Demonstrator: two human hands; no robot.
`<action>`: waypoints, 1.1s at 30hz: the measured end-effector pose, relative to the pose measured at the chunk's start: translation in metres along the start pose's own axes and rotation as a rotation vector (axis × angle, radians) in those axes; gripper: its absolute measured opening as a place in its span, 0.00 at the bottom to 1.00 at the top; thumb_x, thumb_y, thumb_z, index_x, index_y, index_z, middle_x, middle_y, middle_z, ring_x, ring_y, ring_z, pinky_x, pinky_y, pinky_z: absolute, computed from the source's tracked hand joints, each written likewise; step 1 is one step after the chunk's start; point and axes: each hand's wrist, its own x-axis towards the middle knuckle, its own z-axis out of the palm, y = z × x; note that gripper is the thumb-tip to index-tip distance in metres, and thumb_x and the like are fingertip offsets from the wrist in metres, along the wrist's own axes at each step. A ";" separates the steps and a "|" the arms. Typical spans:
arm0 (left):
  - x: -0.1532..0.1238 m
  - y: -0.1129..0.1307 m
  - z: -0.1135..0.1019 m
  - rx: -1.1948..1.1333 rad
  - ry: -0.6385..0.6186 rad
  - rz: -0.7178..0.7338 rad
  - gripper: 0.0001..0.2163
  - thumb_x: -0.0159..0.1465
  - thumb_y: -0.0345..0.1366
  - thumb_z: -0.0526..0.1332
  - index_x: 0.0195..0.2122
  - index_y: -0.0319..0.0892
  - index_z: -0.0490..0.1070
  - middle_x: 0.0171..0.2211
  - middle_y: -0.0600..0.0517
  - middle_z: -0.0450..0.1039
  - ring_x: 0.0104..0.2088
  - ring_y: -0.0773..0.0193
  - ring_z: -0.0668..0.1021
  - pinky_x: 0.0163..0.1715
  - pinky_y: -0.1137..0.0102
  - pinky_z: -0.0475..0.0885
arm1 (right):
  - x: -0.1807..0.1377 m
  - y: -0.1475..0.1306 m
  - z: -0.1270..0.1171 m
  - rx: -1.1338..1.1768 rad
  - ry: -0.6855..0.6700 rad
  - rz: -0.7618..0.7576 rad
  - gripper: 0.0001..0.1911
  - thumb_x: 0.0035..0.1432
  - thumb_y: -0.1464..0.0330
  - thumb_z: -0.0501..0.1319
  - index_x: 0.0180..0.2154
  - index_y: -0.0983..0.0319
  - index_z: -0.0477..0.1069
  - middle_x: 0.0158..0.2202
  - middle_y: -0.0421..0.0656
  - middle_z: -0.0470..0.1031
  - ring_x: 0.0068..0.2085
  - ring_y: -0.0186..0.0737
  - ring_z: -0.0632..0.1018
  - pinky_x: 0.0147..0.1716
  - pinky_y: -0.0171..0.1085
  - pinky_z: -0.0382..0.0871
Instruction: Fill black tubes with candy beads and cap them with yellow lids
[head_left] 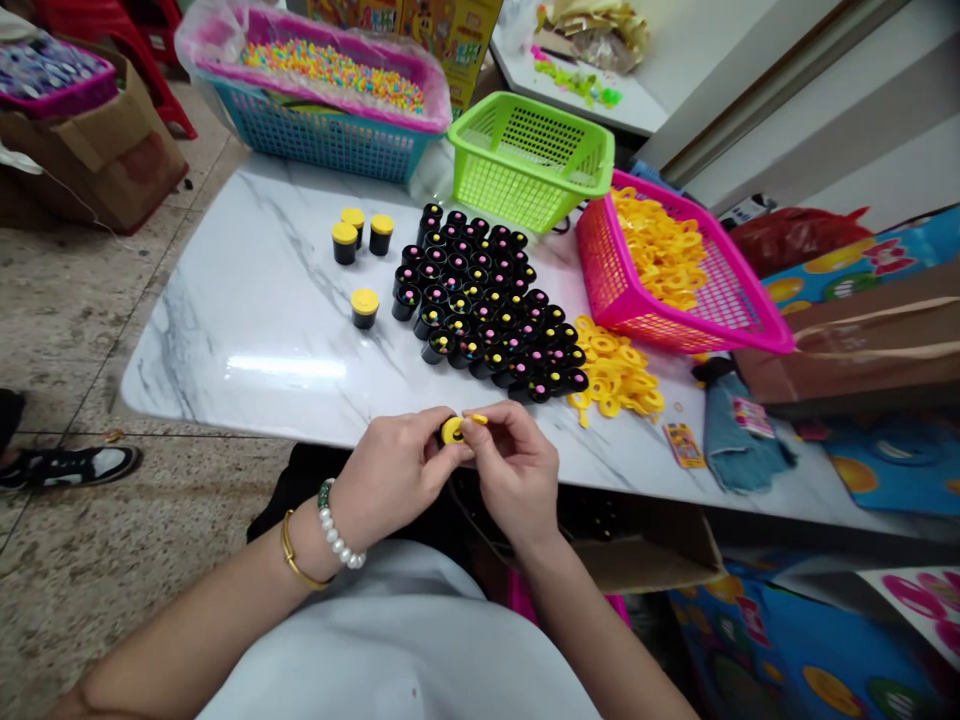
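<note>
My left hand (401,465) is closed around a small black cup, mostly hidden by the fingers. On the cup's mouth sits a yellow ring-shaped lid (453,431) with a hole in its middle. The fingers of my right hand (516,465) pinch the lid's yellow tab beside it. Both hands are at the table's front edge. Just beyond them stand many open black cups (480,300) in a tight group, with pink or yellow dots inside. Right of these lies a pile of yellow ring lids (619,375). Several closed cups with yellow tops (364,302) stand on the left.
A pink basket (675,335) holds more yellow lids. Behind the cups stand a green basket (517,190) and a blue basket (322,135) with colourful pellets in a pink-rimmed tray. A small card (683,446) and denim cloth (739,440) lie at the right. Below is an open cardboard box (667,550).
</note>
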 end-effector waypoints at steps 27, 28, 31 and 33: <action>-0.005 -0.019 0.018 0.145 0.102 0.098 0.08 0.66 0.32 0.60 0.45 0.42 0.72 0.34 0.52 0.72 0.33 0.65 0.75 0.33 0.71 0.71 | -0.004 -0.002 0.003 0.094 0.010 0.145 0.16 0.55 0.54 0.67 0.31 0.60 0.68 0.22 0.35 0.68 0.20 0.27 0.66 0.18 0.28 0.64; -0.005 -0.018 0.018 0.145 0.097 0.094 0.08 0.65 0.32 0.61 0.45 0.42 0.73 0.34 0.52 0.72 0.33 0.65 0.75 0.33 0.71 0.71 | -0.004 -0.002 0.003 0.100 0.011 0.161 0.17 0.55 0.55 0.67 0.31 0.60 0.68 0.23 0.35 0.69 0.21 0.28 0.68 0.18 0.28 0.66; -0.005 -0.017 0.016 0.153 0.082 0.071 0.06 0.65 0.32 0.61 0.43 0.42 0.74 0.32 0.53 0.71 0.32 0.66 0.75 0.32 0.72 0.70 | -0.003 -0.001 0.005 0.098 0.009 0.195 0.18 0.53 0.54 0.68 0.31 0.59 0.67 0.24 0.37 0.71 0.24 0.31 0.73 0.21 0.29 0.71; -0.005 -0.017 0.016 0.158 0.070 0.065 0.06 0.65 0.33 0.61 0.43 0.43 0.74 0.31 0.53 0.71 0.31 0.66 0.74 0.31 0.72 0.69 | -0.003 0.000 0.005 0.088 0.011 0.211 0.18 0.53 0.53 0.68 0.30 0.59 0.66 0.25 0.37 0.72 0.25 0.32 0.73 0.21 0.30 0.71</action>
